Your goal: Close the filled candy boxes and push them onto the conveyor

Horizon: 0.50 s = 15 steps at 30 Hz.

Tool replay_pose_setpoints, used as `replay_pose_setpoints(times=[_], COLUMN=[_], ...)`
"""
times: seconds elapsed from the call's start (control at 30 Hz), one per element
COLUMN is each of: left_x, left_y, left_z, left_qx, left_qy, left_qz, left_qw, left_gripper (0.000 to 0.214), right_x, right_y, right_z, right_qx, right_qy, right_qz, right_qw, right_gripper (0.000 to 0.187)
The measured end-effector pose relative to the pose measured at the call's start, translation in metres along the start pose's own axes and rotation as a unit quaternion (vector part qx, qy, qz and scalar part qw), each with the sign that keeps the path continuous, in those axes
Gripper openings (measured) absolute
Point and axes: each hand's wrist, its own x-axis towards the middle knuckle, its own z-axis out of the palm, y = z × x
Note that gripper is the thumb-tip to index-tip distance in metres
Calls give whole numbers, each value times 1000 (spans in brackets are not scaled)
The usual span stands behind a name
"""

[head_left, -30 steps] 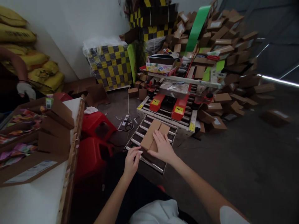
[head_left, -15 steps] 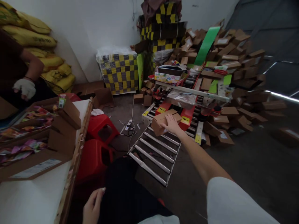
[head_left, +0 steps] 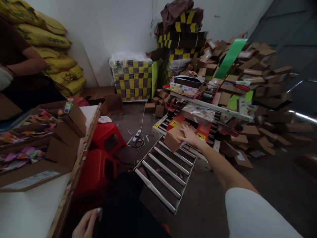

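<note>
My right hand (head_left: 190,136) lies with fingers spread on top of a small brown cardboard box (head_left: 173,140). That box rests at the near side of a taping machine (head_left: 199,114), where a roller conveyor (head_left: 163,170) of metal rollers meets it. Low in the view, beside my dark trousers, is my left hand (head_left: 85,224), its thumb and fingers pinched together. Something small and pale shows at its fingertips, too small to name.
Red stools (head_left: 106,137) stand between the conveyor and a white table (head_left: 32,211) bearing open cartons (head_left: 32,180) of colourful packets. A co-worker's gloved hand (head_left: 5,78) is at far left. Boxes (head_left: 250,77) pile up behind the machine. A power strip (head_left: 136,135) lies on the floor.
The view has shifted slightly, while my right hand stays on the box. My left hand has moved lower and to the left. The co-worker's gloved hand has moved left.
</note>
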Motion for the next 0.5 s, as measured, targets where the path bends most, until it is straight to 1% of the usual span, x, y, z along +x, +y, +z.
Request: replay_pose_setpoints(times=[0.07,0.17,0.23,0.27,0.33,0.4,0.47,0.5], left_x=[1,7,13,15,18,14,7,5], left_y=[-5,-14,-18,-19,-18,-14,-4,2], left_z=[-3,-6,-6,-5,-4,-6,-13,-18], left_qx=[4,12,20,24,31,33,40,49], left_qy=[7,8,3,1,-2,1,15,25], left_qz=[6,-8,-12,-6,21,60,108,137], left_qw=[1000,1000,1000,1000,999,998,993,989], left_gripper=[65,68,69,69,64,59,53,49], right_x=[-4,-11,-14,-17,-24,-35,-43,-45], right_y=[-16,-41,-51,-53,-50,-45,-39,-38], right_z=[4,17,22,22,11,-9,-27,-30], right_qx=[-10,-24,-35,-41,-46,-43,-34,-29], right_qy=[-10,-15,-11,-9,-11,-15,-9,5], right_qz=[32,91,112,113,101,76,54,55], right_qw=[999,995,993,993,994,996,998,998], right_gripper=[85,102,115,118,115,103,91,88])
